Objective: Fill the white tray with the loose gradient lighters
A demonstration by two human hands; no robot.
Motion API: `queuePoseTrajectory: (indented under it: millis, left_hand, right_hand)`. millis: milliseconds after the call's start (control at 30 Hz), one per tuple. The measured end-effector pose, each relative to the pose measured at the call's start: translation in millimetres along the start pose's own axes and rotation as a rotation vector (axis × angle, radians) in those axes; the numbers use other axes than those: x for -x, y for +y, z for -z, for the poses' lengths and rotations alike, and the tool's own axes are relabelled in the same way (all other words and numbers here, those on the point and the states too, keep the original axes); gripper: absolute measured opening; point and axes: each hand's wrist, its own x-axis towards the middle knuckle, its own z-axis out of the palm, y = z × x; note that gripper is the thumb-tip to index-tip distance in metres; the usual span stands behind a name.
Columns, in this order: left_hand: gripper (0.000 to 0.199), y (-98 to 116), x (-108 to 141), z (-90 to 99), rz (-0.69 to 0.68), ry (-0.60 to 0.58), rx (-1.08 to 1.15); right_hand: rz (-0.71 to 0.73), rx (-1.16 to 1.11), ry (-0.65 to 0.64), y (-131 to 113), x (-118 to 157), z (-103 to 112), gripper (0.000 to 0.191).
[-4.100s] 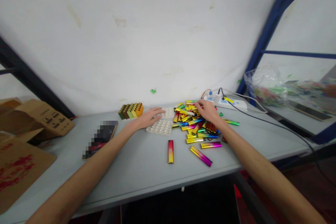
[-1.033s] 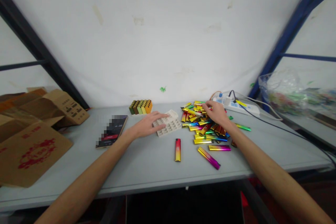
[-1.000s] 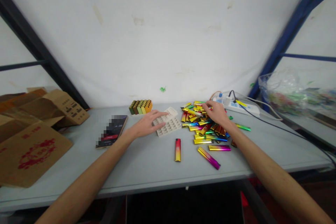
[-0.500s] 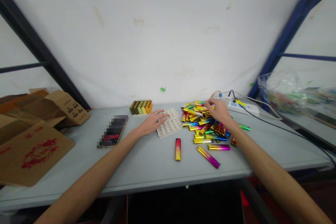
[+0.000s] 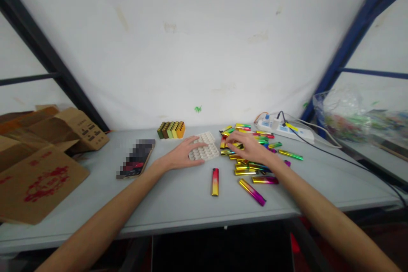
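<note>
A white tray [image 5: 210,149] with rows of small pockets lies on the table. My left hand [image 5: 183,154] rests at its left edge, thumb and fingers spread apart. To the right is a heap of shiny lighters [image 5: 247,165] in gold, red, green, purple and blue. Over the left part of this heap is my right hand [image 5: 245,145], its fingers bent downward; whether they hold a lighter is hidden. One red and yellow lighter [image 5: 215,182] lies apart in front of the tray, and a yellow and purple lighter [image 5: 252,192] lies slanted nearer the front edge.
Behind the tray, to its left, stands a block of upright lighters [image 5: 171,130]. A phone [image 5: 136,158] lies farther left, beside cardboard boxes [image 5: 47,174]. At the back right are a power strip [image 5: 287,131] with cables and a clear plastic bag [image 5: 346,114].
My right hand has moved left and nearer, from the back of the heap toward the tray. My left hand has shifted slightly toward me, its thumb now lower and wider from the fingers.
</note>
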Motion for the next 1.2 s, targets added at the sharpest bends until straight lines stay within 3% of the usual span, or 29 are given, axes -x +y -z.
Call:
queuePoseTrajectory:
  millis: [133,233,333,400,533,867,1033,1200]
  left_hand:
    - [0.075,-7,-2,-3.9,-0.001,0.088,0.011]
    - [0.079,-10,-3,-4.5,0.009,0.105,0.008]
    - [0.080,-11,-5,-4.1,0.006,0.104,0.009]
    - [0.078,-11,-7,-4.4,-0.003,0.114,0.009]
    - [0.074,-9,-7,-5.4,-0.026,0.120,0.020]
    - [0.075,3,-1,-0.9,-0.081,0.045,0.095]
    - [0.081,3,-2,-2.9,-0.065,0.053,0.111]
    - [0.085,1,-2,-4.5,-0.059,0.057,0.134]
  right_hand:
    - [0.194,-0.127,-0.251,-43,-2,-12,0.035]
    - [0.297,-0.178,-0.439,-61,1,-17,0.040]
    - [0.328,-0.160,-0.486,-64,5,-20,0.031]
    - [0.290,-0.104,-0.454,-60,7,-22,0.024]
    - [0.160,-0.091,-0.358,-48,7,-19,0.029]
    - [-0.322,-0.092,0.146,2,-1,-7,0.030]
    - [-0.380,-0.191,0.230,16,-2,-11,0.045]
    - [-0.410,-0.354,0.238,11,-4,-14,0.045]
